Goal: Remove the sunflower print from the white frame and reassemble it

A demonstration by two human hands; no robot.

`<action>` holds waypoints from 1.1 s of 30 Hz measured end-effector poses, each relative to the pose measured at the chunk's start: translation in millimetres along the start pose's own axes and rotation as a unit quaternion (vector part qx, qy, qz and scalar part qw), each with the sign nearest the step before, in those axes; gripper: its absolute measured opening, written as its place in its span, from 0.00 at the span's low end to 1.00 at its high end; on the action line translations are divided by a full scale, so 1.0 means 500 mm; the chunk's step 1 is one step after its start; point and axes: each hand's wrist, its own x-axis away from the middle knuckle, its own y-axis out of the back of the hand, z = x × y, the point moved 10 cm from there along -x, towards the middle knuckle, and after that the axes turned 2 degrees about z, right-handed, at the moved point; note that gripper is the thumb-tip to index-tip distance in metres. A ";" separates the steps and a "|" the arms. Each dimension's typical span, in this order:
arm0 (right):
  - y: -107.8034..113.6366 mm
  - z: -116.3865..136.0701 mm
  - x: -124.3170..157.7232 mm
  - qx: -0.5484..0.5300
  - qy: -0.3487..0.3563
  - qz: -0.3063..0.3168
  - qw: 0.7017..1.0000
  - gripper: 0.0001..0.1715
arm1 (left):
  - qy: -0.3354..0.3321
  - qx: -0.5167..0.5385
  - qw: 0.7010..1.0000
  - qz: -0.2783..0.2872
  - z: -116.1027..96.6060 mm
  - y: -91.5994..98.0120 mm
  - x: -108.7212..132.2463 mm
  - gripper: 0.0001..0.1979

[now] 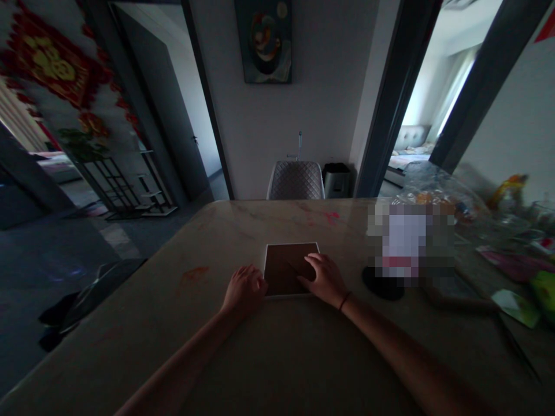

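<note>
A flat rectangular brown panel with a thin white border (281, 260) lies on the table in front of me. At its left edge is my left hand (245, 286), fingers curled together and thumb against the border. My right hand (325, 277) reaches over the panel's right side, thumb and fingers apart, tips at the brown surface. A thin dark line runs across the panel near those fingertips; what it is I cannot make out. A dark band circles the right wrist.
The marbled table (217, 242) has reddish marks. To the right are a black round base (384, 283) below a blurred-out patch, a dark tray (459, 289), a clear plastic bag (437, 185) and a green packet (544, 292). A quilted chair (296, 180) stands at the far edge.
</note>
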 end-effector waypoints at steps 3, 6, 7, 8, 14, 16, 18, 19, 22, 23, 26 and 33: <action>-0.018 0.002 0.004 0.022 -0.011 0.034 0.999 0.24 | -0.018 0.008 1.000 0.008 -0.009 -0.002 0.000 0.07; -0.022 -0.002 0.003 0.015 -0.015 0.038 0.999 0.20 | -0.040 0.015 0.999 0.010 -0.018 -0.002 0.002 0.07; -0.022 -0.002 0.003 0.011 -0.014 0.039 0.999 0.19 | -0.046 0.019 0.999 0.009 -0.019 -0.002 0.002 0.07; -0.022 -0.001 0.002 0.006 -0.013 0.040 0.999 0.18 | -0.049 0.024 0.998 0.010 -0.019 -0.003 0.001 0.07; -0.015 -0.004 -0.001 -0.030 -0.036 0.039 0.998 0.18 | -0.035 0.044 0.998 0.020 -0.002 -0.017 -0.004 0.08; -0.011 -0.005 -0.001 -0.041 -0.039 0.031 0.998 0.18 | -0.030 0.048 0.998 0.025 0.002 -0.019 -0.005 0.08; -0.009 -0.006 -0.001 -0.050 -0.038 0.023 0.998 0.18 | -0.024 0.052 0.998 0.034 0.004 -0.022 -0.006 0.09; -0.008 -0.006 0.000 -0.053 -0.038 0.020 0.998 0.17 | -0.020 0.054 0.998 0.036 0.005 -0.021 -0.005 0.08; -0.006 -0.008 0.001 -0.054 -0.039 0.013 0.998 0.15 | -0.006 0.058 0.998 0.031 0.008 -0.016 -0.004 0.05; -0.006 -0.009 0.002 -0.053 -0.039 0.010 0.998 0.15 | 0.001 0.058 0.998 0.026 0.011 -0.014 -0.004 0.04; -0.005 -0.006 0.006 -0.051 -0.035 0.004 0.998 0.14 | 0.031 0.055 0.998 0.012 0.025 -0.010 -0.004 0.05; -0.013 0.017 0.012 -0.038 -0.012 0.019 0.999 0.14 | 0.115 0.048 0.992 -0.001 0.064 -0.007 -0.006 0.09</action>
